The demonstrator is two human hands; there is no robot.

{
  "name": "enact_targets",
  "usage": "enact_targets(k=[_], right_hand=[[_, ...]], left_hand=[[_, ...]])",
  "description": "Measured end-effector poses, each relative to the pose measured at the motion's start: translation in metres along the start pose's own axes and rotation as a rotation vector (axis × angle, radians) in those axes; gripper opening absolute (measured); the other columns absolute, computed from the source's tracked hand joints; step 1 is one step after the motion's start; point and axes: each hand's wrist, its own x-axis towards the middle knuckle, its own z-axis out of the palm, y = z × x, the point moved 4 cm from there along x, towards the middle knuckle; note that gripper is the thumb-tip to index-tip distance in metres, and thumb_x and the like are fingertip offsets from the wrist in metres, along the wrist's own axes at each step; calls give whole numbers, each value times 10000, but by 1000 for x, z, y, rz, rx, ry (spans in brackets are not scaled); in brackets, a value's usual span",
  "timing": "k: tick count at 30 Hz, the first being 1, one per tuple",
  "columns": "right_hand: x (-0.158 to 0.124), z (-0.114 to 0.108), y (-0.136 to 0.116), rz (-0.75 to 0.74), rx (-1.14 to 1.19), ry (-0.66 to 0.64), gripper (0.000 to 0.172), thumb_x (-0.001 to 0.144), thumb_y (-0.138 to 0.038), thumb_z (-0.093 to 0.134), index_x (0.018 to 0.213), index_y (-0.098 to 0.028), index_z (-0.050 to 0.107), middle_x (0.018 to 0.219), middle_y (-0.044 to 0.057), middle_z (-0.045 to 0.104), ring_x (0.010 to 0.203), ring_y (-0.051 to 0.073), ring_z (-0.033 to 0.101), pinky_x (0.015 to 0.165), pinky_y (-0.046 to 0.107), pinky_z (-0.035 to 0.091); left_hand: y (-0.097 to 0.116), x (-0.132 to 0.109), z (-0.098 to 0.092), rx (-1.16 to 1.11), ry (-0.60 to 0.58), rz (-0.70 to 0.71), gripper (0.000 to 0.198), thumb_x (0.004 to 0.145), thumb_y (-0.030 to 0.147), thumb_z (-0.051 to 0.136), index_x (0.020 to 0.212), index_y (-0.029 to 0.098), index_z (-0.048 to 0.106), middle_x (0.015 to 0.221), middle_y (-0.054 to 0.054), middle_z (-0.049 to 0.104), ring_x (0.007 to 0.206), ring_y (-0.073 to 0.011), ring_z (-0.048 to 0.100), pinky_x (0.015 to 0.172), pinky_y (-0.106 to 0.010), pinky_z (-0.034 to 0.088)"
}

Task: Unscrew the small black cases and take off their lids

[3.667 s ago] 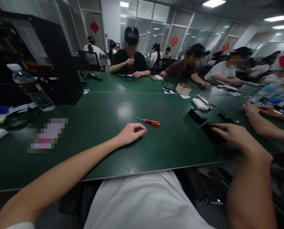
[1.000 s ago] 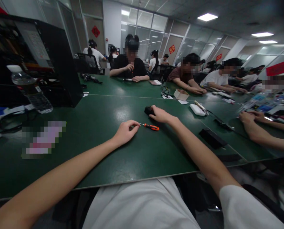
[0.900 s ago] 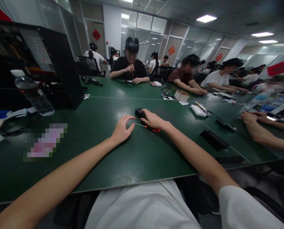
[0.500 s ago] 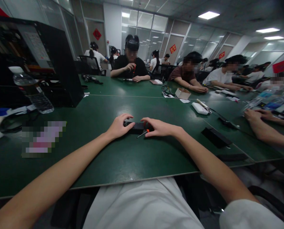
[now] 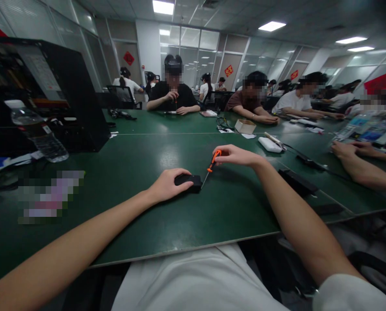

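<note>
A small black box-shaped object (image 5: 196,182) lies on the green table (image 5: 167,224), and my left hand (image 5: 167,185) is closed round its left part, thumb along the near side. My right hand (image 5: 233,155) grips the orange and black handle of a screwdriver (image 5: 210,167) between thumb and fingers. The screwdriver slants down to the left. Its tip is by the right end of the black object; whether it touches I cannot tell.
A computer case (image 5: 79,103) and a water bottle (image 5: 37,131) stand at the left. A black piece (image 5: 298,182) lies right of my right arm. Further back are a small open box (image 5: 245,126) and a white device (image 5: 270,144). Co-workers sit across and at the right, one person's hands (image 5: 346,151) nearby.
My right hand has raised the screwdriver from beside the black object and turned it tip down. My left hand still holds the object. The camera view has shifted slightly.
</note>
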Motion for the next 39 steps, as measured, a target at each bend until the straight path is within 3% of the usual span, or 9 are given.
enact_targets(k=[3,6,9,12,16,20,25,30,39], right_hand=[[-6,-8,-26,-153,209,254,385,832,-519,736,1009,-196,625,1030,73,727,868,194,681,672,279,526],[-10,-11,-60,-258,276,308,381,861,-463,737,1110,-217,585,1002,58,742,757,166,694,586,257,523],[-7,-17,-96,-290,206,203,414,875,-401,731,1206,-224,557,933,28,735,700,146,685,625,271,559],[0,-24,-128,-270,26,15,338,872,-353,718,1155,-220,592,912,19,731,744,161,701,673,283,576],[9,-28,-157,-288,-168,-69,219,864,-235,663,1075,-209,611,946,18,726,812,163,700,696,260,548],[25,-11,-158,-254,-352,-153,164,786,-153,641,943,-191,613,883,16,720,758,154,660,637,243,491],[40,0,-130,-105,-447,-280,142,750,-158,625,888,-191,617,859,19,727,744,168,668,632,257,487],[30,-20,-136,-162,-335,-131,154,778,-180,630,930,-193,608,921,36,736,800,180,685,691,274,513],[20,-16,-146,-209,-293,-172,143,799,-206,672,939,-194,648,915,29,745,788,174,681,679,269,512]], left_hand=[[3,-2,4,2,3,-8,342,900,403,662,1148,173,713,1126,-75,764,1011,-246,716,913,-352,535],[7,-4,5,9,48,-21,328,896,401,679,1133,178,724,1129,-71,768,1020,-245,719,920,-348,534],[10,-6,6,37,62,-34,320,899,400,684,1134,188,732,1135,-66,771,1027,-248,721,930,-355,534],[11,-6,7,52,52,-23,331,908,399,678,1160,190,726,1163,-67,766,1046,-249,717,947,-362,531],[10,-4,8,54,32,-12,350,917,403,666,1182,182,718,1185,-78,759,1062,-253,716,957,-362,530],[9,-3,9,57,18,-4,364,922,418,656,1185,174,716,1177,-81,761,1056,-251,718,953,-357,530],[9,-3,8,61,8,-10,374,918,423,658,1198,181,712,1188,-79,758,1065,-254,715,955,-362,531],[9,-3,8,66,-4,-4,360,924,419,648,1182,178,718,1155,-78,764,1034,-249,715,933,-363,533],[9,-3,9,73,-9,-10,372,931,424,641,1189,166,712,1164,-87,759,1031,-248,711,927,-361,532]])
